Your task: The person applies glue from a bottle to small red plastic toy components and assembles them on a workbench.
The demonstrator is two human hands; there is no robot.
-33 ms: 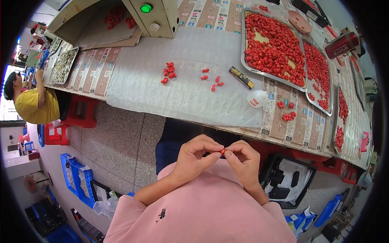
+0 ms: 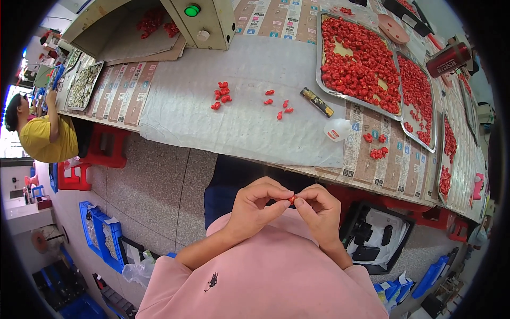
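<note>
Between the fingertips of both hands is a small shiny red piece (image 2: 291, 199), held just above my lap at the table's near edge. My left hand (image 2: 258, 204) pinches it from the left with thumb and forefinger, and my right hand (image 2: 320, 210) pinches it from the right. Fingers cover most of the piece, so its exact kind does not show. On the white sheet (image 2: 191, 127) beyond my hands lie similar knobbly red pieces (image 2: 223, 94) in a cluster, with several more (image 2: 280, 106) scattered to their right.
Metal trays (image 2: 358, 98) heaped with red pieces stand at the right. Near them are a dark patterned tube (image 2: 316, 102) and a small white container (image 2: 337, 129). A machine with a green light (image 2: 192, 10) sits at the far left. Beyond, a person in yellow (image 2: 49, 135) works.
</note>
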